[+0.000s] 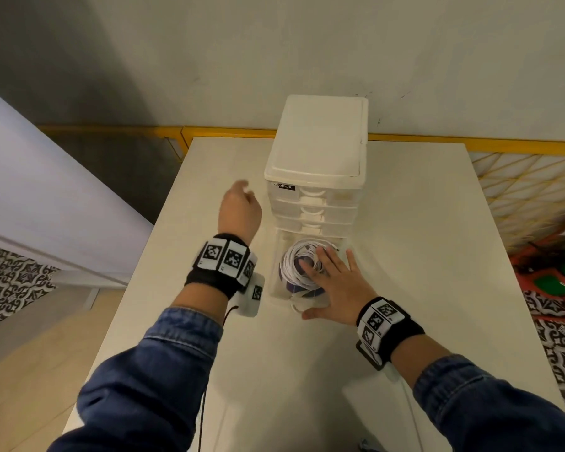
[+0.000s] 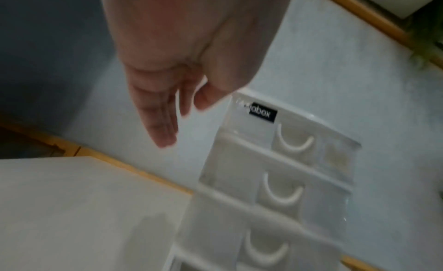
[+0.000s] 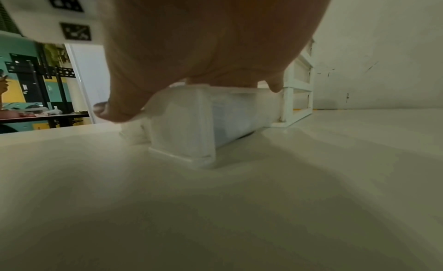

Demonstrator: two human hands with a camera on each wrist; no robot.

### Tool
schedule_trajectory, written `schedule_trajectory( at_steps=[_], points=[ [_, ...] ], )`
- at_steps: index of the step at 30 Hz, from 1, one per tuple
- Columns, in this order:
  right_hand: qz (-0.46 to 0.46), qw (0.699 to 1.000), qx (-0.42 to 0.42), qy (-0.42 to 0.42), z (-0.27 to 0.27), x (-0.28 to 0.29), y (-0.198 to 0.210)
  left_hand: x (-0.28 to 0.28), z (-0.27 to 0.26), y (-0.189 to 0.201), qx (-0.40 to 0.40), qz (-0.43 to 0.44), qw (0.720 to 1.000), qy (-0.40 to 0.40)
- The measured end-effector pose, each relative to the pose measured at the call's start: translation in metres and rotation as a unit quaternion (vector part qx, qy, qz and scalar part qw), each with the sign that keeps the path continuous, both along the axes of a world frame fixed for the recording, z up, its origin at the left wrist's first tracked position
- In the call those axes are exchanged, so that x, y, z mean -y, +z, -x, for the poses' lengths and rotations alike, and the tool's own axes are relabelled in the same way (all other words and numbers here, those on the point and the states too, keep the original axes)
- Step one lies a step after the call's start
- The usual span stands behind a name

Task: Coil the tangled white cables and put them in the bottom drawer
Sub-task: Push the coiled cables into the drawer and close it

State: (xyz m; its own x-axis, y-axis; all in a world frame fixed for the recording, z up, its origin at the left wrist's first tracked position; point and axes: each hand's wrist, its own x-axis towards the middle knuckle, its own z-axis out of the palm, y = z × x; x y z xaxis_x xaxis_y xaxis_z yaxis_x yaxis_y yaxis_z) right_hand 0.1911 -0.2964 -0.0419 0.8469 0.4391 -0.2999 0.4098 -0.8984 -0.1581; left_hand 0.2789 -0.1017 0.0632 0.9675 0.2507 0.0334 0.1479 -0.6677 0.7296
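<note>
Over the bottom drawer (image 1: 276, 256), the flat right hand (image 1: 336, 285) half-hides the cables (image 1: 296, 259) (left hand (image 1: 240, 213) blurred, relaxed, empty).

left hand (image 2: 191, 53) blurred | right hand (image 1: 336, 285) hides part of cables (image 1: 296, 261)

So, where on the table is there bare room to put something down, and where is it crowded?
The table is bare to the right of the drawer unit, up to its right edge, and also in front, between the two sleeves. It is crowded at the open bottom drawer: the right hand lies flat over the coiled white cables, and the left hand hovers beside the unit.
</note>
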Motion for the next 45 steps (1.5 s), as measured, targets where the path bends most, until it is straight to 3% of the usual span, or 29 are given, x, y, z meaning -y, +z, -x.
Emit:
schedule_trajectory(
  at_steps=[2, 4, 9, 12, 25, 26, 28, 30, 31, 33, 35, 38, 42, 45],
  points=[
    [-0.002, 1.0, -0.003, 0.0, 0.0, -0.001, 0.001, 0.005, -0.008, 0.022, 0.055, 0.086, 0.994, 0.028],
    [0.007, 1.0, -0.004, 0.004, 0.0, -0.002, 0.002, 0.012, -0.018, 0.039, 0.055, 0.134, 0.989, -0.007],
    [0.029, 0.999, -0.013, 0.021, -0.003, -0.004, 0.007, 0.025, -0.032, 0.045, -0.069, 0.125, 0.98, -0.136],
    [0.035, 0.999, -0.026, 0.016, -0.011, -0.006, 0.012, 0.026, -0.035, 0.036, -0.085, 0.106, 0.976, -0.171],
    [0.069, 0.997, -0.008, 0.017, -0.03, -0.009, 0.011, 0.019, -0.027, 0.037, -0.073, 0.153, 0.968, -0.184],
    [0.061, 0.998, -0.007, 0.013, -0.029, -0.009, 0.01, 0.017, -0.022, 0.036, -0.063, 0.176, 0.967, -0.172],
    [0.047, 0.999, -0.013, 0.006, -0.028, -0.008, 0.009, 0.013, -0.004, 0.026, -0.017, 0.216, 0.974, -0.073],
    [0.036, 0.999, -0.01, 0.002, -0.028, -0.007, 0.007, 0.005, 0.013, 0.004, 0.046, 0.181, 0.982, 0.024],
    [0.034, 0.999, -0.003, 0.002, -0.028, -0.007, 0.006, 0.002, 0.02, -0.009, 0.034, 0.13, 0.991, 0.017],
    [0.034, 0.999, 0.004, 0.005, -0.026, -0.007, 0.005, 0.001, 0.031, -0.031, -0.086, 0.029, 0.991, -0.103],
    [0.032, 0.999, 0.001, 0.006, -0.026, -0.007, 0.003, 0.005, 0.034, -0.044, -0.187, -0.025, 0.963, -0.192],
    [0.029, 1.0, -0.003, 0.007, -0.027, -0.007, 0.003, 0.012, 0.027, -0.049, -0.202, -0.064, 0.953, -0.217],
    [0.014, 1.0, -0.007, 0.005, -0.026, -0.005, 0.003, 0.015, 0.019, -0.05, -0.204, -0.074, 0.958, -0.185],
    [0.01, 1.0, 0.017, 0.004, -0.025, 0.0, 0.0, 0.018, 0.017, -0.049, -0.173, -0.093, 0.956, -0.219]
  ],
)
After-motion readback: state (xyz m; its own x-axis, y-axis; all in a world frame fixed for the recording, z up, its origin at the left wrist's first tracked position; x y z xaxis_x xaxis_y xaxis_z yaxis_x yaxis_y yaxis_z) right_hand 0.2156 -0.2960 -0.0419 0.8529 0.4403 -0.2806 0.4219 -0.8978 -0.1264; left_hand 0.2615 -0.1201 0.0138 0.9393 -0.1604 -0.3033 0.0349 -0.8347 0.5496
